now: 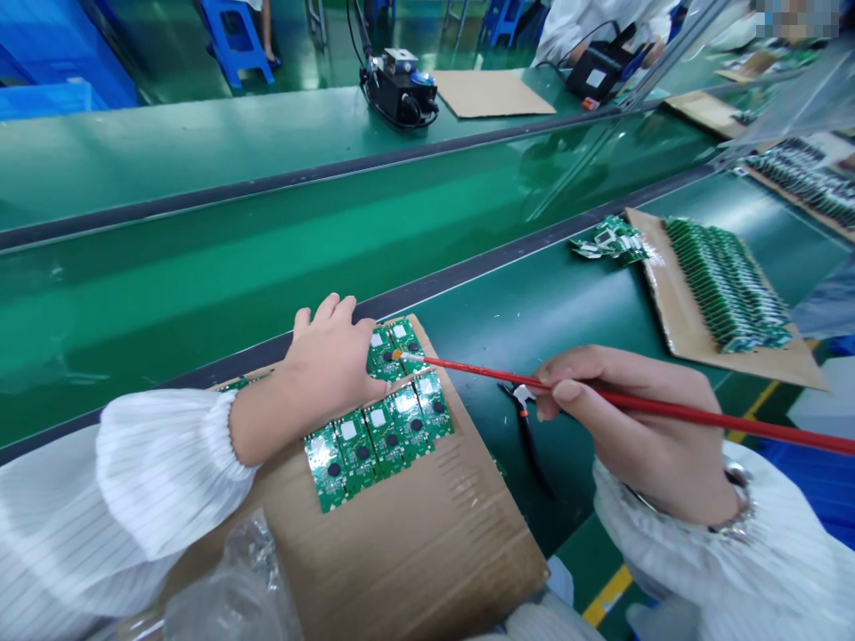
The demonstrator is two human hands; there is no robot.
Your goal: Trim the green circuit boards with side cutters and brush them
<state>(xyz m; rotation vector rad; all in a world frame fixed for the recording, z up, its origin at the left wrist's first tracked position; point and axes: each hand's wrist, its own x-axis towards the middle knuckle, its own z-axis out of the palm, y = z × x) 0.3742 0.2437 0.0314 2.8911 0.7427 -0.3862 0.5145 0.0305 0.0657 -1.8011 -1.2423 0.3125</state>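
My right hand (628, 418) pinches a long paintbrush with a red handle (460, 366). Its tip meets a green circuit board in the far row, close to a round black part. Fingers spread, my left hand (330, 356) lies over that far row and hides part of it. Nearer to me, a joined panel of green circuit boards (380, 438) rests on a brown cardboard sheet (427, 534); its boards carry white squares and black round parts. Just beyond my right fingertips, a pair of cutters with dark handles (531, 441) lies on the green bench.
A clear plastic bag or container (233, 579) sits at the lower left. To the right, stacked circuit boards (725, 280) stand on cardboard beside loose board pieces (611, 240). Across the green channel are a black device (401, 93) and a co-worker in white sleeves (574, 27).
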